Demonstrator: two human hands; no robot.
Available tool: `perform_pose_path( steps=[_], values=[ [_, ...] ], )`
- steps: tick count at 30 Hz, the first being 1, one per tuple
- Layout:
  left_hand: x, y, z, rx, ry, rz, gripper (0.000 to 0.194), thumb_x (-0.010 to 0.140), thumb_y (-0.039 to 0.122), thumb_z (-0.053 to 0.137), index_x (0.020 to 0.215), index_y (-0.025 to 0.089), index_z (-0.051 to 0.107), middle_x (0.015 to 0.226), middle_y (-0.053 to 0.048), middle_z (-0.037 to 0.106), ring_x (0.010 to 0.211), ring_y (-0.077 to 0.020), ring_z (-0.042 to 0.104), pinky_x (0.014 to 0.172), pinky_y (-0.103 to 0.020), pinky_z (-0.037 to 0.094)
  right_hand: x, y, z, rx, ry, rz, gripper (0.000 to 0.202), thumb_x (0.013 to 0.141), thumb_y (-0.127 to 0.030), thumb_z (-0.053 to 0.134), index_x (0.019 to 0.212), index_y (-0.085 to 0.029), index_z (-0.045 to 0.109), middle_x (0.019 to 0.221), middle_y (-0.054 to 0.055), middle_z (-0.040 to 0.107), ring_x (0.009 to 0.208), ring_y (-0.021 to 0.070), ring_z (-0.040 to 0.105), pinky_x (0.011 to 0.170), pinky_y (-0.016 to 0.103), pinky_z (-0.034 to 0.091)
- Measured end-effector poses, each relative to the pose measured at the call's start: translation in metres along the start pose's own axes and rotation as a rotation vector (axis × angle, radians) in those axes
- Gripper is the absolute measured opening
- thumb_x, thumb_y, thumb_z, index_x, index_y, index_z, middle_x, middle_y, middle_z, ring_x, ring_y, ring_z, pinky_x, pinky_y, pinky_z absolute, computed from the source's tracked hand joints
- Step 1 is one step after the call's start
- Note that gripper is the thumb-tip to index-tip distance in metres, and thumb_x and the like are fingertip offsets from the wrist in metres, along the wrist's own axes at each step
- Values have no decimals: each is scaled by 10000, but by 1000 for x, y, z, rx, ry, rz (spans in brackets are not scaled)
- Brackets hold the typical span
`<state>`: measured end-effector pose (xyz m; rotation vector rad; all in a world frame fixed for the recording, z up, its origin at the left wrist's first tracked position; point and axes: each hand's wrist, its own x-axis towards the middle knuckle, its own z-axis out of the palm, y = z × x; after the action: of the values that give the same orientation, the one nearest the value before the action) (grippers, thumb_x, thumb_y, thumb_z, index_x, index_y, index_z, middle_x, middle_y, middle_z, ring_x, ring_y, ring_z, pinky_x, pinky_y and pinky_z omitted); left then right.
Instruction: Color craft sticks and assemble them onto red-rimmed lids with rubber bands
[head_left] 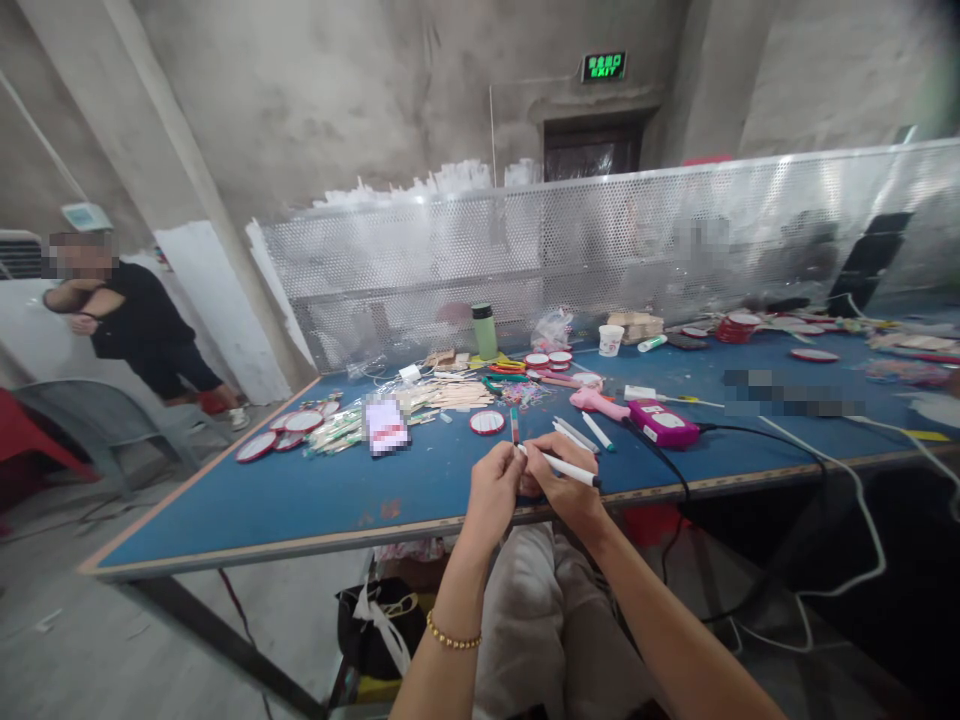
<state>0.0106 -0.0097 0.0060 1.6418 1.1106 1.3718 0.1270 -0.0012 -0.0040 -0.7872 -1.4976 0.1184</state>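
Note:
At the table's front edge, my left hand [495,485] is closed on a narrow stick [514,424] that points up and shows coloured bands, reddish and teal. My right hand [568,490] grips a white marker pen [566,468] like a writing tool, its dark end pointing right. The pen's tip is close to the stick, hidden by my fingers, so contact cannot be made out. Just beyond my right hand lie more white markers [598,432], one with a teal cap. A round red-rimmed disc [487,422] rests a little left of the stick.
Many pale wooden sticks [457,391] lie on the blue table [262,500]. A pink glue gun [598,402] and a purple box [663,424] with cables are to the right. A green bottle [485,333] and paper cup [610,340] stand behind. A person [142,310] stands far left.

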Motion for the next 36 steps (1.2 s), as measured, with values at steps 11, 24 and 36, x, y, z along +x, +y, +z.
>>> perform_pose_path(
  steps=[11,24,36],
  values=[
    [-1,2,-1,-19,-13,3,354,807,476,509,618,186,434,576,53,393,584,-107,354,552,-231,287,-1,0,-1,-7,12,13,188,863,-255,563,706,-193,646,568,-4,649,470,113,567,477,220,460],
    [0,-1,-1,5,-6,15,315,807,435,498,629,181,443,582,54,400,594,-107,357,561,-233,284,-1,-1,0,-13,14,5,187,858,-241,565,698,-184,642,541,-11,638,449,104,561,459,208,451],
    [0,-1,0,-10,1,11,325,804,439,514,619,181,445,576,54,397,587,-106,365,554,-228,295,-1,0,0,-7,29,5,183,855,-241,574,694,-184,637,545,-14,636,443,101,553,452,210,446]
  ],
)
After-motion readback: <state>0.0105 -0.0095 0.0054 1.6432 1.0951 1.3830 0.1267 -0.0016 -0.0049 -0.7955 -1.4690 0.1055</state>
